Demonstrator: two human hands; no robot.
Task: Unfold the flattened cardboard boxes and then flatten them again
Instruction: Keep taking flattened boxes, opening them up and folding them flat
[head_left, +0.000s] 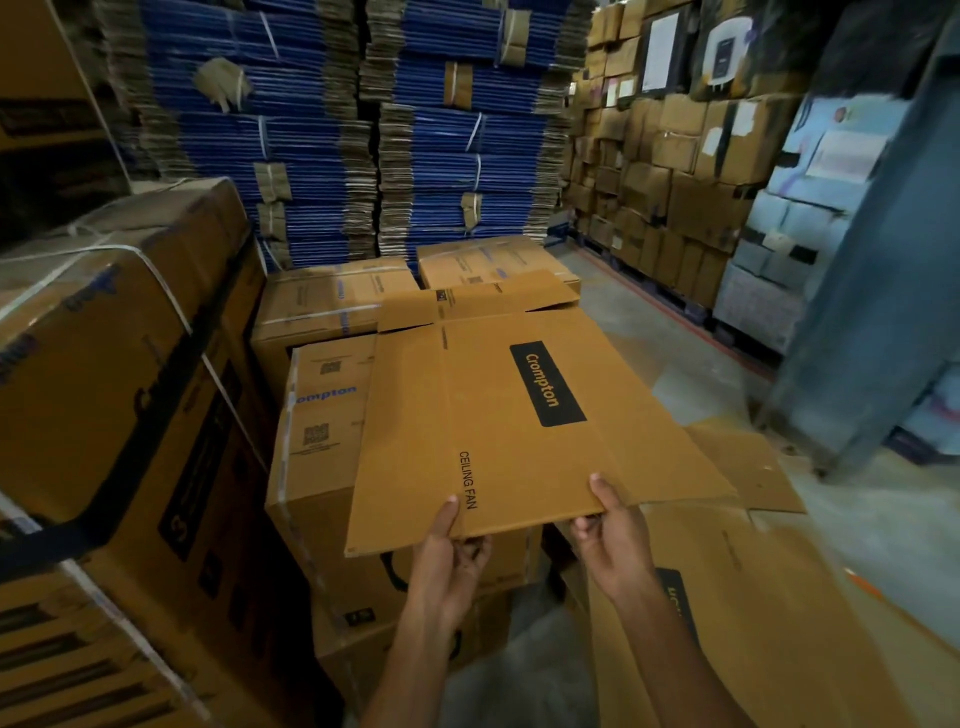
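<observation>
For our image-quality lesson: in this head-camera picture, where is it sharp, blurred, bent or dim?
Head view: the flat brown cardboard box with the black label is sharp, bright; the blue-edged cardboard stacks behind look softer; the blue-grey pillar at right is smeared and leans; the strapped brown carton at left is dim.

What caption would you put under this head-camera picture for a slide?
The left hand and right hand pinch the near edge of a flattened ceiling-fan carton above stacked boxes.
</observation>
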